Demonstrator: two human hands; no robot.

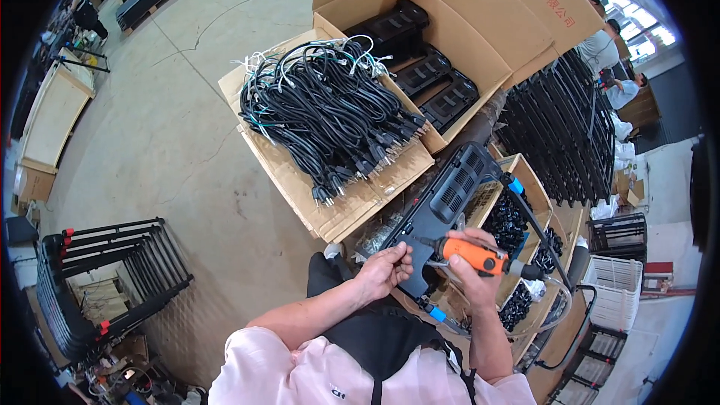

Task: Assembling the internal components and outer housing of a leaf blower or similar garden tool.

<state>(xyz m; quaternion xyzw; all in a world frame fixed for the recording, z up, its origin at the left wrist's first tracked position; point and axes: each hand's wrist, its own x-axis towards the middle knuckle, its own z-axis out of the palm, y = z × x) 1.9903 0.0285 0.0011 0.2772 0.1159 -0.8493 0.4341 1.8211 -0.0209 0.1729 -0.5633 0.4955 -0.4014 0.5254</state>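
My right hand (pixel 474 266) is wrapped round an orange power screwdriver (pixel 477 256) with a clear hose behind it. Its dark bit points left, over a black plastic housing (pixel 442 202) with vent slots that lies in front of me. Close to the bit tip, my left hand (pixel 386 274) has its fingers pinched together at the near left edge of the housing. Anything between those fingers is too small to make out. A dark tube with blue sleeves (pixel 514 184) runs beside the housing on the right.
A cardboard tray of black power cords (pixel 330 109) stands ahead, left of a large open carton (pixel 480 37) holding black plastic housings. Wooden bins with small black parts (pixel 507 221) lie to the right. Black metal frames (pixel 559 127) are stacked farther right, with people beyond. More frames (pixel 112 277) stand left.
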